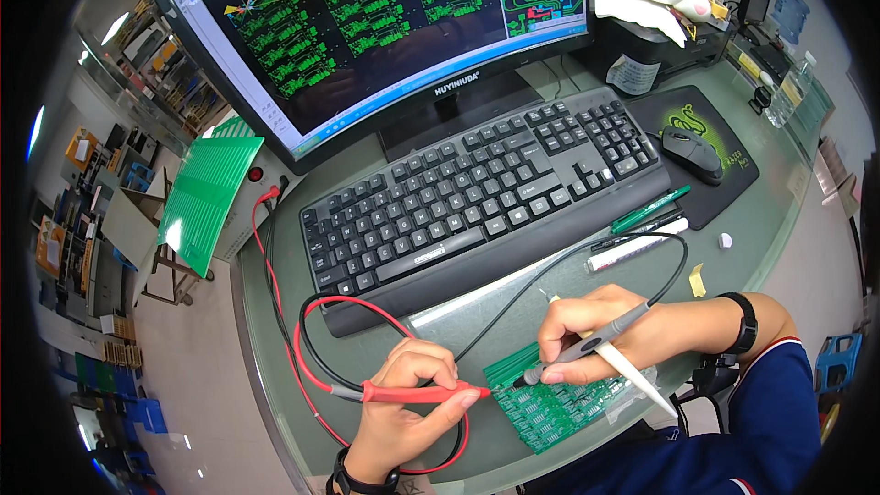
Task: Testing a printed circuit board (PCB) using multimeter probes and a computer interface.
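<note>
While both hands pinch probes | left hand (pixel 403 403): red probe (pixel 422 393) | right hand (pixel 596 330): grey probe (pixel 587 346) | tips on green board (pixel 550 403)

The right hand (pixel 587 335) covers part of the green circuit board (pixel 550 399), the monitor (pixel 385 27) top's cut off, and shelf stuff at left is too blurry.

A wide black-framed monitor (pixel 385 27) stands at the desk's far edge, its dark screen showing green circuit layouts. A small pale label (pixel 632 75) sits near the far right corner.
</note>
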{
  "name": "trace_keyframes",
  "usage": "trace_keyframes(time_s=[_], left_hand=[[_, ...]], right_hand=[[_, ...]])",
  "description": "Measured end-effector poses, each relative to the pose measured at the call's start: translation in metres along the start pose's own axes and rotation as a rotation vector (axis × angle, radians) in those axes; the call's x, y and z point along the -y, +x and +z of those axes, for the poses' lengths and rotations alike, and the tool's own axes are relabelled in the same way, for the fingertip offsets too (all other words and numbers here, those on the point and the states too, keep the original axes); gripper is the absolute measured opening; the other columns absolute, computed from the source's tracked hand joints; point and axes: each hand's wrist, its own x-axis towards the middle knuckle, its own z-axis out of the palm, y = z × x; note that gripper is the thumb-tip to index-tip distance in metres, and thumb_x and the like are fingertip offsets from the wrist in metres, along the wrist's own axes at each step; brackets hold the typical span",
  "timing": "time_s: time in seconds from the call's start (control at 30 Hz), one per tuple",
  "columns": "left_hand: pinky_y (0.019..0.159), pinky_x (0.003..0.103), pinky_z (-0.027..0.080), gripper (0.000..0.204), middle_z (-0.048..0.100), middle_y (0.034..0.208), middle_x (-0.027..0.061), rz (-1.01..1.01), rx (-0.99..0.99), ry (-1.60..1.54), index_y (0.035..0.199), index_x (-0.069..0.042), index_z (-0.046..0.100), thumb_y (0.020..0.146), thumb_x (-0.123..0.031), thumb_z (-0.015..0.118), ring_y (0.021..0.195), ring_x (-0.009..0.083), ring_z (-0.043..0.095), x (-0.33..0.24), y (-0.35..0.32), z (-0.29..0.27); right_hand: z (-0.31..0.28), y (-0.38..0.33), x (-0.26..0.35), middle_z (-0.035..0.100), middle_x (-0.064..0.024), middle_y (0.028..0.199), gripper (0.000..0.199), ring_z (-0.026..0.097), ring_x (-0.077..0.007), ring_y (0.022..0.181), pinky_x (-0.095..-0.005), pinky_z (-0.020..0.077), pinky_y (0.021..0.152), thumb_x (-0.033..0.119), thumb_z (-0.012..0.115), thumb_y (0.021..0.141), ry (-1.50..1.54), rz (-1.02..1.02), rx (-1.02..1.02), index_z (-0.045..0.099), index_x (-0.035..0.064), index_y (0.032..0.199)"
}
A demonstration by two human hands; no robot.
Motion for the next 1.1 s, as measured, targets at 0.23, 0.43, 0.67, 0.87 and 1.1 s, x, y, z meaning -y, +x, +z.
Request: trace_keyframes(time_s=[0.23, 0.43, 0.67, 0.87, 1.1], left_hand=[[0.074, 0.031, 0.046, 0.026, 0.060, 0.082, 0.0051, 0.007, -0.021, 0.016, 0.084, -0.008, 0.055, 0.071, -0.004, 0.077, 0.075, 0.0160, 0.058, 0.000, 0.001, 0.000], [0.066, 0.027, 0.050, 0.025, 0.059, 0.085, 0.0073, -0.066, -0.020, -0.136, 0.086, -0.006, 0.055, 0.073, -0.001, 0.075, 0.076, 0.0151, 0.060, -0.003, 0.000, 0.003], [0.063, 0.028, 0.048, 0.024, 0.057, 0.088, 0.0071, 0.085, 0.027, 0.102, 0.085, -0.006, 0.054, 0.074, -0.002, 0.075, 0.078, 0.0153, 0.058, -0.012, 0.001, 0.003], [0.062, 0.029, 0.046, 0.021, 0.054, 0.090, 0.0071, -0.026, 0.027, -0.104, 0.084, -0.006, 0.052, 0.077, 0.001, 0.070, 0.078, 0.0146, 0.055, -0.001, -0.003, 0.004], [0.076, 0.029, 0.057, 0.017, 0.046, 0.094, 0.0066, -0.144, -0.011, -0.378, 0.088, -0.003, 0.049, 0.081, 0.005, 0.063, 0.082, 0.0103, 0.052, -0.001, -0.004, 0.010]], right_hand=[[0.000, 0.000, 0.003, 0.064, -0.0057, 0.082, 0.024, 0.062, -0.0118, 0.076, -0.0268, 0.0462, 0.062, 0.022, 0.063, 0.090, 0.020, 0.036, 0.014, 0.049, 0.0033, 0.091], [0.003, -0.001, 0.000, 0.062, -0.0049, 0.077, 0.024, 0.060, -0.0129, 0.069, -0.0278, 0.0452, 0.059, 0.023, 0.063, 0.090, 0.010, 0.007, -0.018, 0.048, 0.0041, 0.091], [0.012, -0.002, -0.005, 0.055, -0.0047, 0.064, 0.027, 0.053, -0.0158, 0.055, -0.0305, 0.0394, 0.049, 0.027, 0.063, 0.090, -0.012, 0.028, -0.065, 0.045, 0.0061, 0.092], [0.011, -0.003, -0.004, 0.054, -0.0049, 0.063, 0.030, 0.053, -0.0173, 0.054, -0.0318, 0.0392, 0.049, 0.031, 0.062, 0.090, -0.023, 0.054, -0.060, 0.045, 0.0063, 0.093], [0.011, -0.003, -0.006, 0.054, -0.0048, 0.063, 0.031, 0.052, -0.0178, 0.054, -0.0325, 0.0390, 0.048, 0.032, 0.062, 0.090, -0.030, 0.048, -0.054, 0.045, 0.0065, 0.094]])
